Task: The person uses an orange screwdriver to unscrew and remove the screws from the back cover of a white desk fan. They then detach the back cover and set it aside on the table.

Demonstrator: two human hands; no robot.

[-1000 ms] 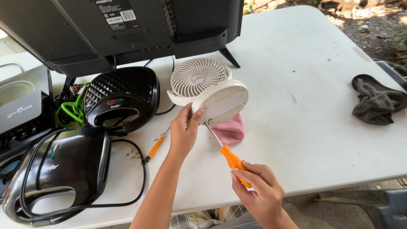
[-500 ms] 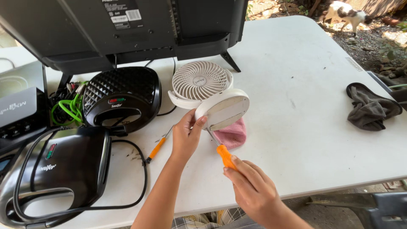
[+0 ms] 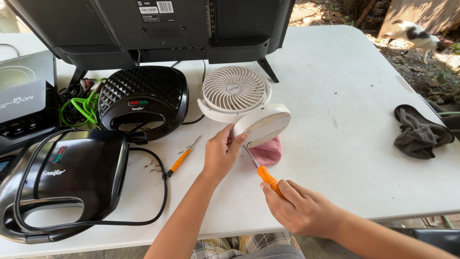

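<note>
Gripping an orange-handled screwdriver (image 3: 265, 175), the right hand (image 3: 302, 210) is closed around the handle and angles its tip up at the underside of the small white fan's (image 3: 239, 98) tilted base, while the left hand (image 3: 221, 152) clasps that base's edge to steady it above a pink cloth (image 3: 269, 151) on the white counter (image 3: 335, 96). Since the fan rests only on its rim and that soft cloth, a hard push could likely skid the tip off the screw toward the left fingers, or rock the fan back toward the black sandwich maker (image 3: 141, 100) and monitor (image 3: 158, 26) behind.
</note>
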